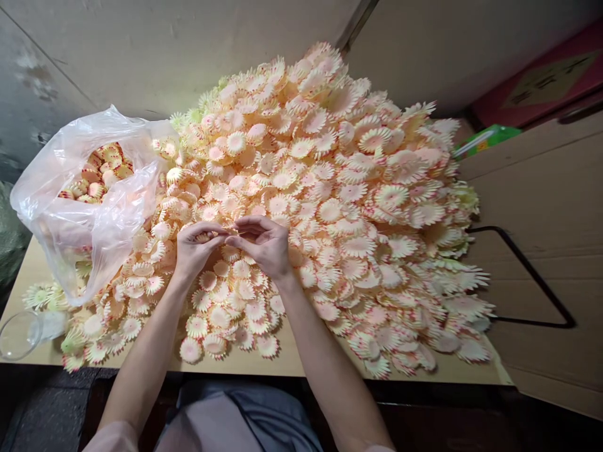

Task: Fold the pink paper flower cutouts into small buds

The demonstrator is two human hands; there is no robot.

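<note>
My left hand [196, 246] and my right hand [264, 246] meet at the fingertips over the near part of a large heap of pale pink and cream flower-shaped pieces [330, 210] with red-tipped petals. Fingers of the left are curled in a pinch, with a bit of a pale piece showing beneath them. Thumb and fingers of the right also come together at the same spot. What lies between the fingertips is too small and hidden to tell.
On the left, a clear plastic bag [61, 220] holds smaller curled pieces [97, 172]. A transparent round container [21, 336] sits at the table's left edge [42, 361]. To the right stand a cardboard box [541, 251] and a black metal bar [537, 276]. Behind is a wall [164, 56].
</note>
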